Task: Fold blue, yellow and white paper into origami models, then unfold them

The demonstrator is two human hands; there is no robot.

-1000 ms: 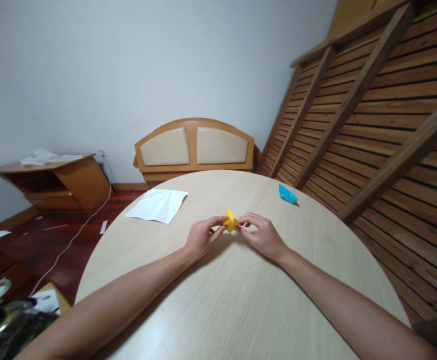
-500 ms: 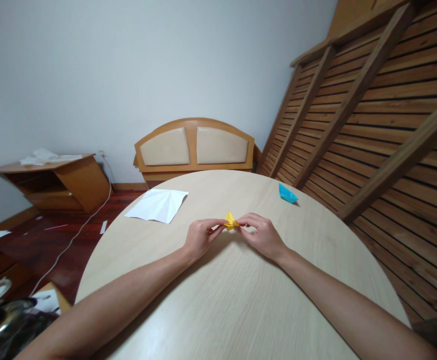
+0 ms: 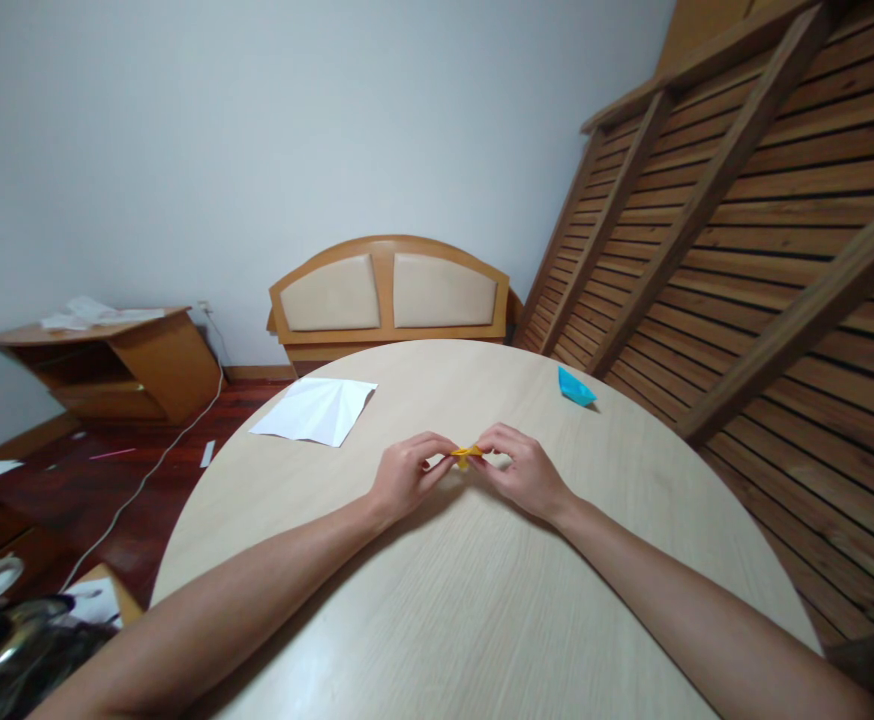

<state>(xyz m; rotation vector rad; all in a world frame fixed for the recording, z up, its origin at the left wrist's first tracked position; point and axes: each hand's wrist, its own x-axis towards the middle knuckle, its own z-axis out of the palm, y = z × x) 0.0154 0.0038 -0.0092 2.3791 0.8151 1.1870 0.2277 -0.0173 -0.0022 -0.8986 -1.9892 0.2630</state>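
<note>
Both hands pinch the small yellow folded paper (image 3: 467, 455) at frame centre just above the round table (image 3: 444, 620), left hand (image 3: 405, 478) and right hand (image 3: 525, 470) fingertips closed on opposite ends; uneven pull likely tears or skews the crease.

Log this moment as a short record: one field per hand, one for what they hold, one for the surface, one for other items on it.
left hand: left hand pinches the left end of the paper
right hand: right hand pinches the right end
held item: small folded yellow paper piece, flattened between the fingertips, low over the table
surface: round pale wooden table
other items: creased white paper sheet far left; folded blue paper boat far right
</note>
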